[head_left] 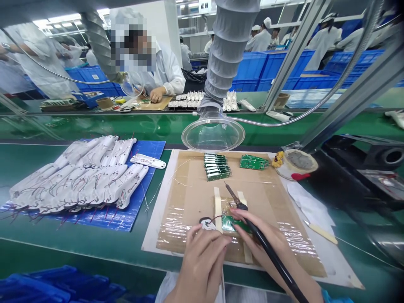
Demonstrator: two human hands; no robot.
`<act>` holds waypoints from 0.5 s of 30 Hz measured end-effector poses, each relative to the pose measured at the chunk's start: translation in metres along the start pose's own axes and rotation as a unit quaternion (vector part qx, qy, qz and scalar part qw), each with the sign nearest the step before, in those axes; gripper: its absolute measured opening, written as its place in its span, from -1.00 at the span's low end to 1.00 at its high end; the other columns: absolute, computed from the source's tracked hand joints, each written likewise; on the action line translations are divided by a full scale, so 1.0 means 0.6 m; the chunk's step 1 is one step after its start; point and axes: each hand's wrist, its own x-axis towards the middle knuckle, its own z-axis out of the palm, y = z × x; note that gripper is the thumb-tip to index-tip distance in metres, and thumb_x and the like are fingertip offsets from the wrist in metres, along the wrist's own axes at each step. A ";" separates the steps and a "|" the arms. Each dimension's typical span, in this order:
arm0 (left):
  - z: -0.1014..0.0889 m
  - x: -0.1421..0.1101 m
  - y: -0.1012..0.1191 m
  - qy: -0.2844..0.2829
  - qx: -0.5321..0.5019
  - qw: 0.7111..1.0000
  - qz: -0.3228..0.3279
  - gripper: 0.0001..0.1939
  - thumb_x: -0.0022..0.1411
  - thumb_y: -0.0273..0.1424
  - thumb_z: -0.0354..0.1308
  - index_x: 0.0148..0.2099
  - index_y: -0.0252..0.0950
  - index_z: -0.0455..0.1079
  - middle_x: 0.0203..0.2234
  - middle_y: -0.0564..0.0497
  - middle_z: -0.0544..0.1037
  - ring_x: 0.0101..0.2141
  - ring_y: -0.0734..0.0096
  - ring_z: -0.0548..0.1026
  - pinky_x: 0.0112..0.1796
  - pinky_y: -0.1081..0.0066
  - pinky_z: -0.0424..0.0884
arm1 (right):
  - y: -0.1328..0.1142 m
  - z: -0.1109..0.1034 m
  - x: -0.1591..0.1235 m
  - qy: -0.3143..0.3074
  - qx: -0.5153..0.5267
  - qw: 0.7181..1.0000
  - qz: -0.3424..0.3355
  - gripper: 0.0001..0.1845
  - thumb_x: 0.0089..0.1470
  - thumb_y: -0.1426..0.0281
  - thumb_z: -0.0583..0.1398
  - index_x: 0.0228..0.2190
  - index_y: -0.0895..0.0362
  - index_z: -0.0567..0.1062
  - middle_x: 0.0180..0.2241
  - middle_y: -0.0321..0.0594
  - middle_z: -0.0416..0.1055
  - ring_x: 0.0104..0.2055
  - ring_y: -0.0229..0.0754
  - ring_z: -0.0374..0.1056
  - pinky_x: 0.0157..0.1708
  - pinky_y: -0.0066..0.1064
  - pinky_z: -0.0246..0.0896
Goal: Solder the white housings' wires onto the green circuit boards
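A: Fingers first. What do they hold?

B: Right hand (268, 240) is closed round a soldering iron (252, 225) in a pen grip, tip pointing away, raised above the board. Left hand (205, 248) has its fingers curled down, pressing a small white part (206, 224) beside the green circuit board (232, 223).

A: Where does the board lie?

B: Between two pale guide strips (217, 204) on the taped cardboard mat (189, 198), on the worktop (78, 248).

A: Step in hand?

B: Soldering a lead to the board, I judge. Next calls for bringing the tip down steadily onto the joint.

A: Surroundings?

B: Stacked boards (217, 166), white housings (82, 176) to the left, extraction hood (213, 134) beyond.
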 end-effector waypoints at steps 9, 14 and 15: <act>-0.006 -0.009 -0.016 -0.027 0.003 0.999 0.026 -0.53 0.34 -0.69 -0.13 0.20 -0.29 0.30 -0.13 -0.06 0.57 -0.14 0.42 0.52 0.13 0.25 0.19 | -0.013 -0.012 0.009 0.001 0.039 0.999 0.036 -0.63 0.24 0.41 0.17 0.07 0.06 0.46 0.00 -0.21 0.56 -0.05 -0.18 0.56 -0.01 -0.41 0.54; -0.007 -0.004 -0.015 -0.052 -0.027 0.998 -0.037 -0.65 0.40 -0.63 -0.06 0.11 -0.21 0.32 -0.20 0.05 0.59 -0.23 0.48 0.54 0.18 0.24 0.19 | -0.023 -0.019 0.015 -0.001 0.045 0.998 0.045 -0.62 0.23 0.38 0.18 0.07 0.04 0.48 -0.02 -0.20 0.57 -0.06 -0.15 0.57 -0.03 -0.40 0.55; -0.009 -0.001 -0.016 -0.057 -0.029 0.997 -0.038 -0.71 0.41 -0.62 -0.04 0.05 -0.21 0.34 -0.22 0.06 0.59 -0.24 0.50 0.54 0.19 0.24 0.19 | -0.026 -0.021 0.016 -0.002 0.043 0.998 0.047 -0.62 0.23 0.38 0.18 0.07 0.03 0.48 -0.02 -0.20 0.57 -0.06 -0.15 0.57 -0.03 -0.40 0.55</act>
